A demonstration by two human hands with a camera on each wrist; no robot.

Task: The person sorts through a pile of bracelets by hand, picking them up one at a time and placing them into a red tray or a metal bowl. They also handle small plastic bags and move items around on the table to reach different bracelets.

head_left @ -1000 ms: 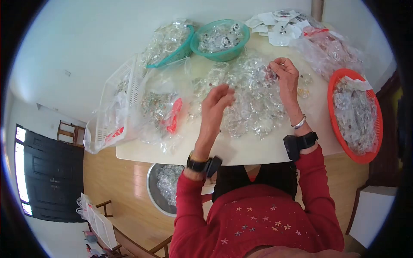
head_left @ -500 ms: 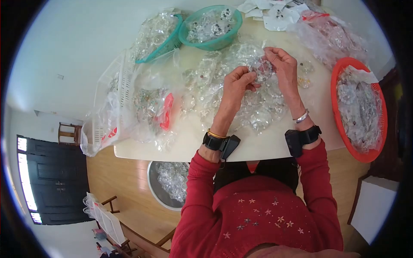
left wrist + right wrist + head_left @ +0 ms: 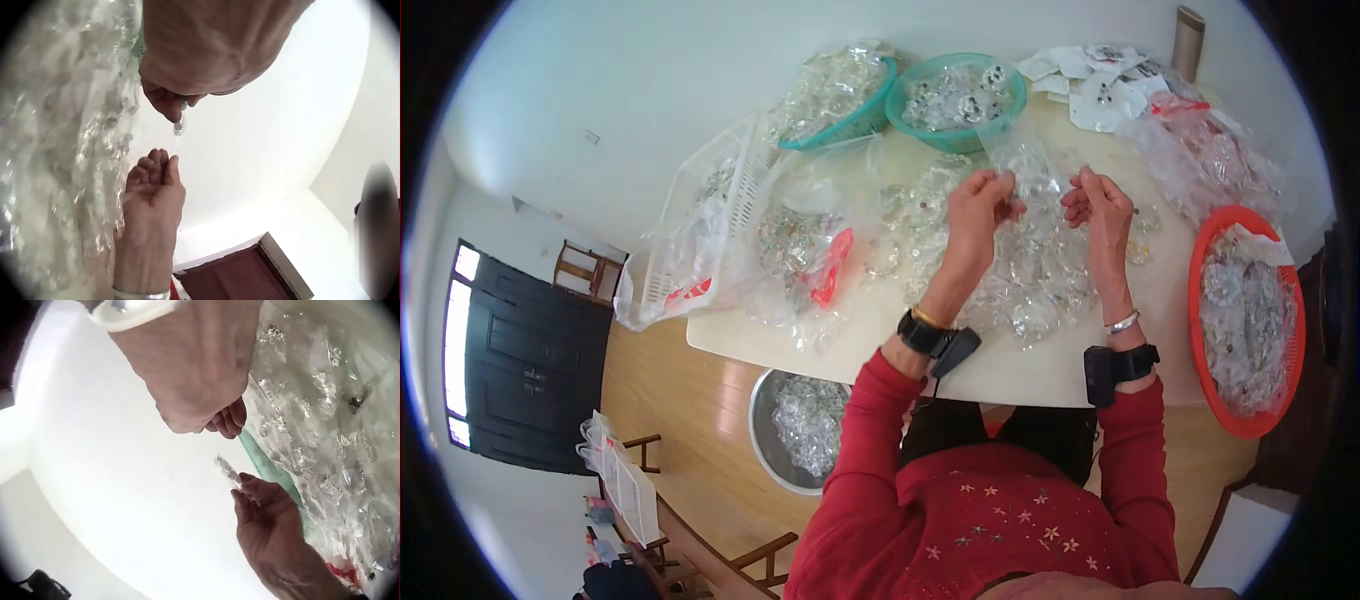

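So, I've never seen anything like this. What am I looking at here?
There's no robot, just a person's left hand and right hand. The wide picture comes from a camera worn on the head, looking down; the two close ones come from wrist cameras. On the table lies a heap of clear packets, with two green containers behind it and a red basket to the right. The left hand pinches a small clear packet; nothing shows in the loosely curled right hand.
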